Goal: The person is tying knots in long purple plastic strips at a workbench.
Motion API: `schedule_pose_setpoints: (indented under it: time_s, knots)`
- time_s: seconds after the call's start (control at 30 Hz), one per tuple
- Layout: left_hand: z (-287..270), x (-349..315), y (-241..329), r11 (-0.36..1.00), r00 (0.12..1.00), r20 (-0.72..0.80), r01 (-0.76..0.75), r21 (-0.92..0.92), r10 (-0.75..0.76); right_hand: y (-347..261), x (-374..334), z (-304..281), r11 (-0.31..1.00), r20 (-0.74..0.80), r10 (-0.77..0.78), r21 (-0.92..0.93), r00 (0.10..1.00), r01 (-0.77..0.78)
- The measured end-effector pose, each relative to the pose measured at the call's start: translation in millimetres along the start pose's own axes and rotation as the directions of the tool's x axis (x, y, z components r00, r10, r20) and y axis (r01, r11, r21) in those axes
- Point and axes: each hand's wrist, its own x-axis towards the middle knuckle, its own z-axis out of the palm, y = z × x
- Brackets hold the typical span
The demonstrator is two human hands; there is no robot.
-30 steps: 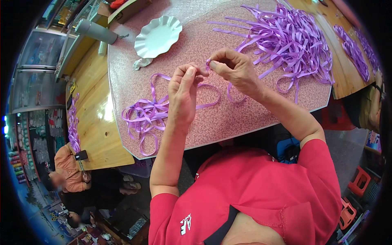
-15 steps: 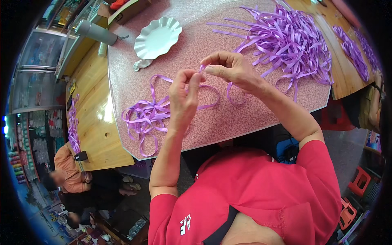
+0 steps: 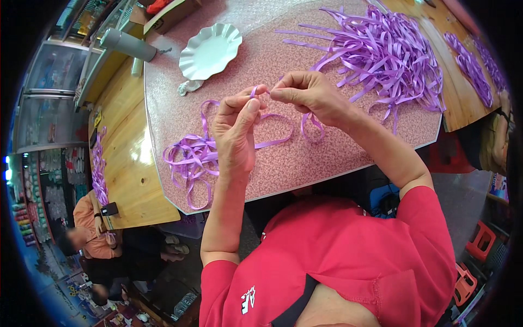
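Note:
Above the pink speckled table mat, a thin purple ribbon [image 3: 275,143] runs between my two hands. My left hand [image 3: 237,122] has its fingers curled with a loop of the ribbon over the fingertips. Close beside it, my right hand [image 3: 313,97] pinches the ribbon between thumb and forefinger. The exact crossing of the ribbon at the fingertips is too small to make out. A short ribbon loop [image 3: 311,131] hangs below my right hand. Left of my left forearm lies a loose tangle of purple ribbon [image 3: 190,155] on the mat [image 3: 338,158].
A large heap of purple ribbons [image 3: 387,60] covers the mat's far right. A white scalloped dish [image 3: 211,52] stands at the far left, near a grey cylinder [image 3: 128,43]. More ribbon bundles [image 3: 468,68] lie on the wooden table at right. A person in orange [image 3: 90,223] sits at left.
My hands have drawn slightly apart, the left one turning and moving a little left. A ribbon loop now shows over its fingertips. The ribbon below my right hand has curled into a closed loop.

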Motion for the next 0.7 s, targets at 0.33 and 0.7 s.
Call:
schedule_pose_setpoints:
  time_s: [0.33,0.7]
  knots:
    - [2.9,15.4,-1.2,-0.048,0.677,0.655,-0.682,0.73,0.337,0.2,-0.4,-3.1,1.0,0.028,0.023,-0.012,0.999,-0.022]
    - [-4.6,3.4,-17.7,0.686,0.928,0.247,-0.372,0.625,0.278,0.1,-6.4,8.1,0.972,-0.013,-0.198,-0.132,0.98,0.195]
